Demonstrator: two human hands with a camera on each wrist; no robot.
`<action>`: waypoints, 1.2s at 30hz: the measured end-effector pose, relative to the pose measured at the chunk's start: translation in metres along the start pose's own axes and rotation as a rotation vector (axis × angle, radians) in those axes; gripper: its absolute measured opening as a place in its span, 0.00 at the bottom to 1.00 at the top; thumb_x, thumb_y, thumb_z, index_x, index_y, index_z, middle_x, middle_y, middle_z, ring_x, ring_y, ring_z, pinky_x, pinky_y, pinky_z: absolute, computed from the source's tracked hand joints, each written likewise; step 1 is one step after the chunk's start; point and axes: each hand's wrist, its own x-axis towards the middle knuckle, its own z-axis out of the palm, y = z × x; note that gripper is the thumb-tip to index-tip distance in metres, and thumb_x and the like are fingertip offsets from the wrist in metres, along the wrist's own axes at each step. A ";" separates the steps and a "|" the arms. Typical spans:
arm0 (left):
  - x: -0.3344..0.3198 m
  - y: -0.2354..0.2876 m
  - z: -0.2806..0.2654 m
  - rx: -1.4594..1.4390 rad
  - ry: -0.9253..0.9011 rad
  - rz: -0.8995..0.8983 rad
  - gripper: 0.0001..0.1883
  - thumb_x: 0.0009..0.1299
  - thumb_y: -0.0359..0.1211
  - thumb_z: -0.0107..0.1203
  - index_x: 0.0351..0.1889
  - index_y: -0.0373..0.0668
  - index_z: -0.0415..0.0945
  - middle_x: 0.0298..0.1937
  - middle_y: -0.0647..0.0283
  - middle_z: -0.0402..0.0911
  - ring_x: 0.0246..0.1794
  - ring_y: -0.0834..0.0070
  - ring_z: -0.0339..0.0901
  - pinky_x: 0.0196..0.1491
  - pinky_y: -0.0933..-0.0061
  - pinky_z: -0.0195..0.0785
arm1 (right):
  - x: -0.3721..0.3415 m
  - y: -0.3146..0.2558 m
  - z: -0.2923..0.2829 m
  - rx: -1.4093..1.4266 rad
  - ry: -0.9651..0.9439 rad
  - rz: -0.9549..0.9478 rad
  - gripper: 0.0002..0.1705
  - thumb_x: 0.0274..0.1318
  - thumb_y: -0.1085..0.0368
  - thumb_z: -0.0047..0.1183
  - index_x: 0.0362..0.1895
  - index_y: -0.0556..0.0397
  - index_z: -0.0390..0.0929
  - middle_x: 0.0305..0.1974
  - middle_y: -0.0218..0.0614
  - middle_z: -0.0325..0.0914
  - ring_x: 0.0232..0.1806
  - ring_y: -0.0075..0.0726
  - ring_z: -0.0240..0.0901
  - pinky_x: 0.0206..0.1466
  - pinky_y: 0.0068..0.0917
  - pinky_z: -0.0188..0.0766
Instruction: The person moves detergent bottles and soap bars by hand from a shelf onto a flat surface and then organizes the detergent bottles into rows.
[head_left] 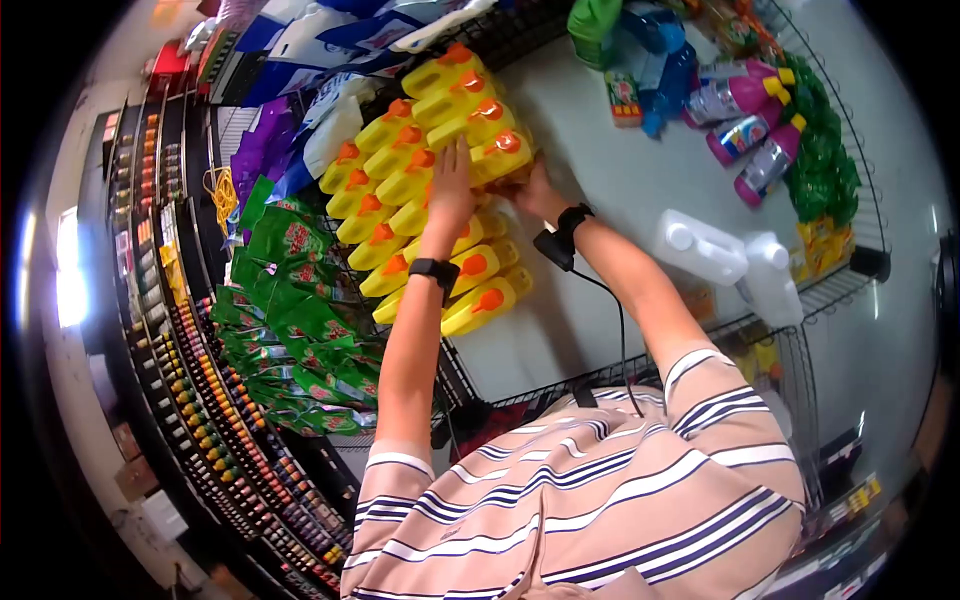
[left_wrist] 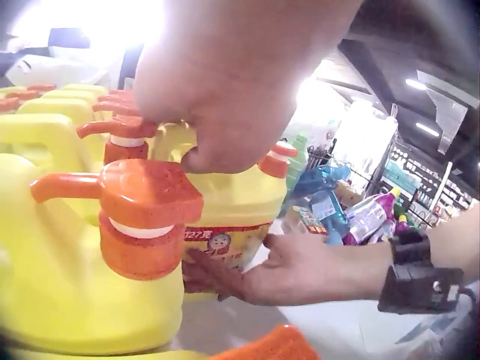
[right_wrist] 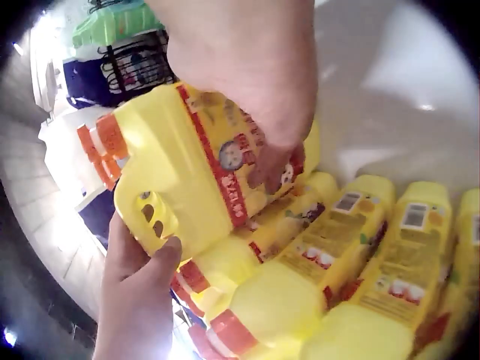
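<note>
Rows of yellow jugs with orange pump tops (head_left: 385,215) stand close together on a shelf. My left hand (head_left: 452,190) is over one jug at the right edge of the rows. In the right wrist view, the fingers of this left hand (right_wrist: 139,281) pass through the handle of that yellow jug (right_wrist: 169,165) and the thumb lies over it. My right hand (head_left: 540,195) is at the jug's outer side. In the left wrist view, the right hand (left_wrist: 300,270) presses extended fingers low against the red-and-yellow label.
Green packets (head_left: 300,290) hang left of the jugs. On the white shelf (head_left: 570,130) to the right lie pink bottles (head_left: 745,125), a blue bottle (head_left: 668,85), a small box (head_left: 623,98) and white jugs (head_left: 700,247). A wire rack (head_left: 870,180) borders the shelf.
</note>
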 end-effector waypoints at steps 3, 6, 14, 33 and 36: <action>-0.005 -0.007 0.009 0.106 0.035 -0.001 0.32 0.58 0.23 0.45 0.64 0.34 0.51 0.62 0.47 0.58 0.65 0.51 0.52 0.64 0.61 0.50 | -0.008 -0.003 -0.030 0.145 0.012 0.042 0.39 0.59 0.36 0.27 0.62 0.54 0.55 0.59 0.48 0.58 0.57 0.55 0.61 0.61 0.49 0.58; -0.038 0.021 -0.004 -0.028 0.225 -0.005 0.30 0.59 0.22 0.44 0.62 0.34 0.54 0.61 0.47 0.61 0.63 0.50 0.54 0.63 0.61 0.52 | -0.085 -0.008 -0.043 0.106 0.231 0.223 0.37 0.61 0.44 0.34 0.62 0.61 0.50 0.60 0.52 0.56 0.59 0.57 0.58 0.63 0.44 0.57; -0.249 0.095 -0.006 -0.423 0.175 -0.145 0.17 0.62 0.27 0.47 0.51 0.38 0.68 0.50 0.48 0.71 0.53 0.51 0.66 0.55 0.60 0.60 | -0.348 -0.068 -0.060 -0.559 0.174 0.072 0.33 0.61 0.44 0.35 0.61 0.53 0.56 0.56 0.40 0.68 0.47 0.38 0.73 0.54 0.34 0.67; -0.423 0.118 0.097 -0.495 -0.311 -0.043 0.17 0.70 0.40 0.40 0.31 0.36 0.73 0.28 0.44 0.74 0.32 0.45 0.70 0.35 0.51 0.63 | -0.700 0.120 -0.282 -1.703 1.130 -0.060 0.32 0.53 0.48 0.49 0.54 0.59 0.68 0.45 0.51 0.74 0.48 0.45 0.71 0.50 0.32 0.66; -0.431 0.120 0.099 -0.461 -0.291 -0.055 0.17 0.70 0.40 0.40 0.29 0.35 0.72 0.26 0.44 0.74 0.31 0.44 0.70 0.34 0.50 0.62 | -0.704 0.127 -0.301 -1.606 1.096 -0.095 0.31 0.54 0.47 0.48 0.52 0.61 0.69 0.46 0.51 0.74 0.48 0.45 0.71 0.50 0.32 0.66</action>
